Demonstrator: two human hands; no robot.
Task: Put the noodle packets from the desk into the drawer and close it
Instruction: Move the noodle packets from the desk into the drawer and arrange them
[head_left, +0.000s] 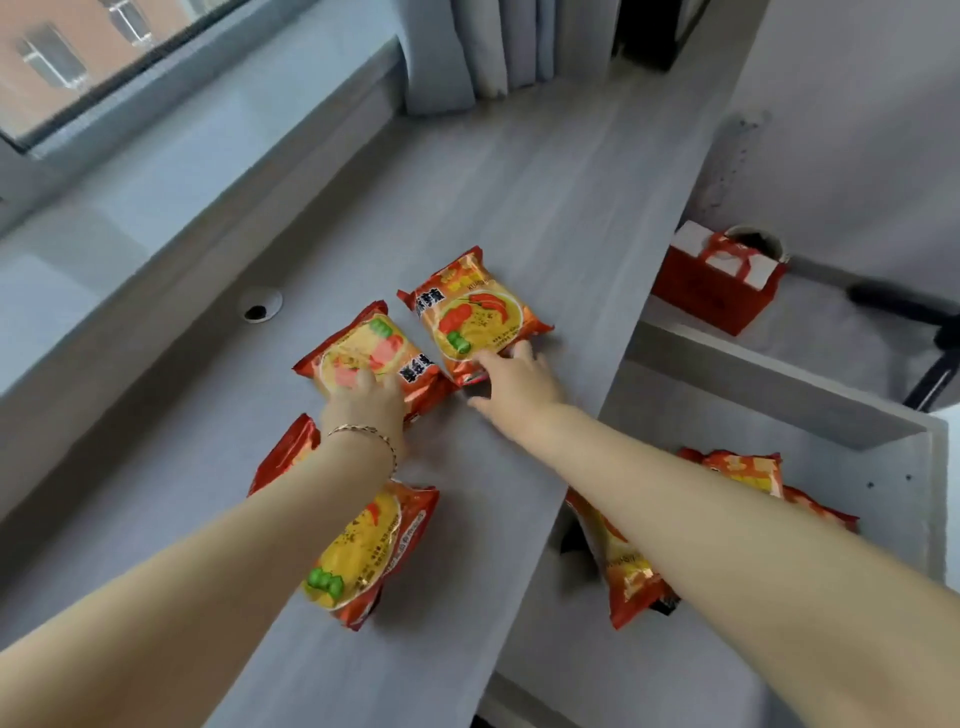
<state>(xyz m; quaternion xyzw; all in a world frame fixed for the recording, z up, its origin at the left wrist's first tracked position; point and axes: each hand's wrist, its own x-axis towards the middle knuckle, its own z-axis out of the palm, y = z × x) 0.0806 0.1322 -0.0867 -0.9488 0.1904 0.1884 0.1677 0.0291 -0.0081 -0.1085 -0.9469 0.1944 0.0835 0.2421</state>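
Desk (493, 218), grey: three noodle pkts on top. Left hand (366, 402) laid over near edge of left pkt (363, 353), fingers curled onto it; firm grip or not, cannot tell. Right hand (511, 382) on near corner of right pkt (480, 317), fingers spread, touching. Third pkt (363, 545) under left forearm. Drawer (779, 395) open at right w/ pkts inside (623, 566)

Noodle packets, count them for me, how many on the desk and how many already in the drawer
Noodle packets on the desk: 3 (far right, far left, near one)
Noodle packets in the open drawer: at least 2, overlapping, partly hidden by the arm
Total: at least 5
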